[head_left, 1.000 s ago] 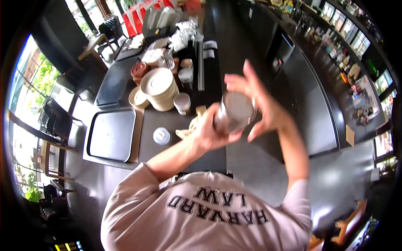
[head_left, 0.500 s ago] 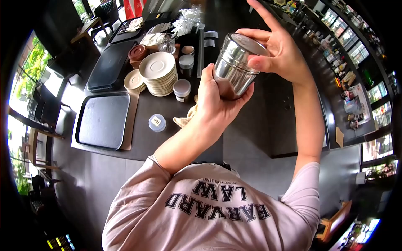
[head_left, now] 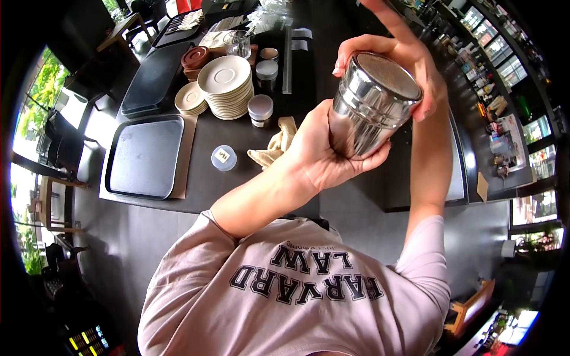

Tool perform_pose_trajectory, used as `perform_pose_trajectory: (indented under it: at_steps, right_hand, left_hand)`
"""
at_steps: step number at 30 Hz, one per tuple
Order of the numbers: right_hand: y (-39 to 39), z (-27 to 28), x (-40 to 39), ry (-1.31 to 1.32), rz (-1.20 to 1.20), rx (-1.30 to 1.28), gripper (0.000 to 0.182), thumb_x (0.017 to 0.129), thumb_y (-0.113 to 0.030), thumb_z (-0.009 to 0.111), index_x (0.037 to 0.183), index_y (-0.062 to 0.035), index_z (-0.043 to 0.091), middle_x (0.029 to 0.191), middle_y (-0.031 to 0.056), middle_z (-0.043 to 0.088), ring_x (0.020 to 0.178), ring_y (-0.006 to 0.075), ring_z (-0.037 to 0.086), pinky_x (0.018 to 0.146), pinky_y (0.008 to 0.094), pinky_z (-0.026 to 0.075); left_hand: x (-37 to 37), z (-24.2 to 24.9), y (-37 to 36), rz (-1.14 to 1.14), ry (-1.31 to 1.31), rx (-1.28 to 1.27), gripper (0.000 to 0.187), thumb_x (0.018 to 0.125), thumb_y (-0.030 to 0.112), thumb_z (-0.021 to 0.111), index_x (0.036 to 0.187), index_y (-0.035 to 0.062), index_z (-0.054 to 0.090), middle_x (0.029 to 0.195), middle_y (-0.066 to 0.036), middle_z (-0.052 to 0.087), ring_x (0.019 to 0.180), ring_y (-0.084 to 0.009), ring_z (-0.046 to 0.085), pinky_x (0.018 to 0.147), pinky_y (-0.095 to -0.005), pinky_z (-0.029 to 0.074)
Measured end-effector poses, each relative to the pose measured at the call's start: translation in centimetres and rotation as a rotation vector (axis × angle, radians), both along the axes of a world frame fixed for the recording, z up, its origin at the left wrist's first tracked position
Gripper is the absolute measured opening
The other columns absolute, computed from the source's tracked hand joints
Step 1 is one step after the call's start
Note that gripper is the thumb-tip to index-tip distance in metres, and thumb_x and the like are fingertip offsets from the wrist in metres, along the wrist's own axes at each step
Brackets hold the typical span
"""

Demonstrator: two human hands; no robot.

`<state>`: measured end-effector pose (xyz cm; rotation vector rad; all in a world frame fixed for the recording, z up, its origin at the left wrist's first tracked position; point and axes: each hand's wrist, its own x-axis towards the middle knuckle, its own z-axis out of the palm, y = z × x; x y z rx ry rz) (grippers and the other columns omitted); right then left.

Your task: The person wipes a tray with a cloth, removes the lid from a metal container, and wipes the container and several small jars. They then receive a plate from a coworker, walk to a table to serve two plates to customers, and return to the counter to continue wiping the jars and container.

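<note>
A shiny steel powder shaker (head_left: pixel 365 121) is held up tilted above the counter, its round brownish top, apparently mesh, facing up. My left hand (head_left: pixel 323 148) is closed around the lower body from the left. Around the upper rim, my right hand (head_left: pixel 415 65) curls its thumb and some fingers, with one finger stretched away. Below and to the left, a round translucent lid (head_left: pixel 224 158) with a small label lies on the counter. A crumpled beige cloth (head_left: pixel 276 145) rests close to my left forearm.
On the dark counter (head_left: pixel 205 190) stand a tall stack of cream saucers (head_left: pixel 225 83), a shorter stack (head_left: pixel 191 98), several small lidded jars (head_left: pixel 260 111) and a glass (head_left: pixel 237 44). A black tray (head_left: pixel 145 157) lies at the left. Bottles and tools line another counter at the right.
Both hands have moved right with the shaker, bringing it closer to the camera and turning its top more into view. My right-hand fingers have curled further around the rim.
</note>
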<state>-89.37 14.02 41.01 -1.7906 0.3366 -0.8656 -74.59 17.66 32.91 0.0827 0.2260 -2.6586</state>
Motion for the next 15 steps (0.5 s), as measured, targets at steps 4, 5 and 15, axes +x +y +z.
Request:
perform_pose_trajectory:
  at_steps: [4, 5, 15]
  right_hand:
    - [-4.0, -2.5, -0.9, -0.077, 0.431, -0.086, 0.133, 0.052, -0.04, 0.086, 0.14, 0.0035, -0.003, 0.116, 0.0259, 0.048, 0.107, 0.0295, 0.052, 0.092, 0.0369, 0.042]
    - [-1.4, -2.3, -0.4, -0.045, 0.029, -0.166, 0.1, 0.07, -0.024, 0.068, 0.141, 0.0011, 0.003, 0.113, 0.0233, 0.053, 0.105, 0.0264, 0.053, 0.092, 0.034, 0.041]
    - [-0.1, -0.2, 1.5, 0.284, -0.416, -0.202, 0.108, 0.059, -0.057, 0.076, 0.134, 0.0062, 0.03, 0.121, 0.0139, 0.049, 0.107, 0.0175, 0.052, 0.091, 0.0284, 0.042]
  left_hand:
    - [-0.1, -0.5, 0.8, 0.127, -0.116, -0.118, 0.044, 0.092, 0.043, 0.032, 0.118, 0.0092, 0.046, 0.113, -0.01, 0.055, 0.104, -0.0259, 0.054, 0.086, -0.0458, 0.045]
    - [-0.2, 0.1, 1.0, 0.277, -0.245, -0.164, 0.045, 0.092, 0.047, 0.033, 0.118, 0.0122, 0.045, 0.114, -0.009, 0.055, 0.106, -0.0255, 0.053, 0.087, -0.0454, 0.043]
    - [-1.6, -1.7, -2.1, 1.502, -0.32, -0.523, 0.042, 0.094, 0.043, 0.041, 0.112, 0.0055, 0.041, 0.102, -0.006, 0.048, 0.094, -0.0129, 0.049, 0.086, -0.0276, 0.04]
